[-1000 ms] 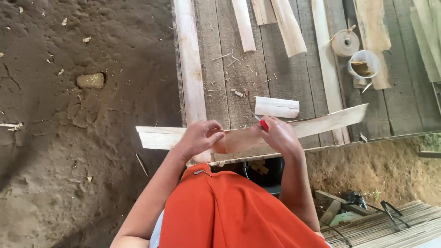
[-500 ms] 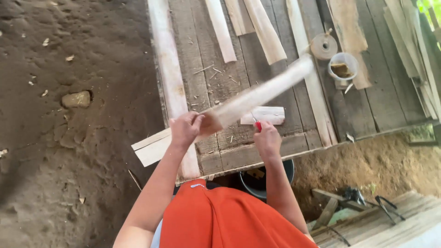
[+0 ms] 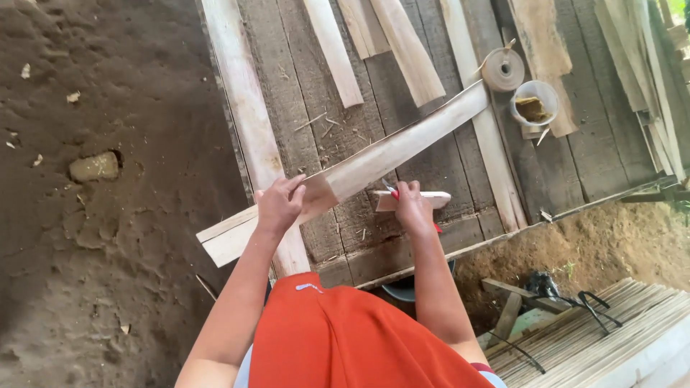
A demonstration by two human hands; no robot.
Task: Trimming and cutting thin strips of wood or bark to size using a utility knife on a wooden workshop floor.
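Left hand [image 3: 279, 205] on wood strip [image 3: 374, 162]

Grey plank platform [image 3: 431, 237]; tape roll [image 3: 503, 69], plastic cup [image 3: 535, 104]; stone [image 3: 94, 167] on dirt ground [image 3: 108, 273]; bundled slats [image 3: 618, 323]

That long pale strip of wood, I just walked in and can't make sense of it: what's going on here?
A person in an orange garment holds the long pale strip with the left hand, slanted across a dark plank platform beside bare soil. The right hand rests at a short pale offcut and appears to hold a small red-handled tool. Farther along the planks lie more pale strips, a tape roll and a small plastic cup.
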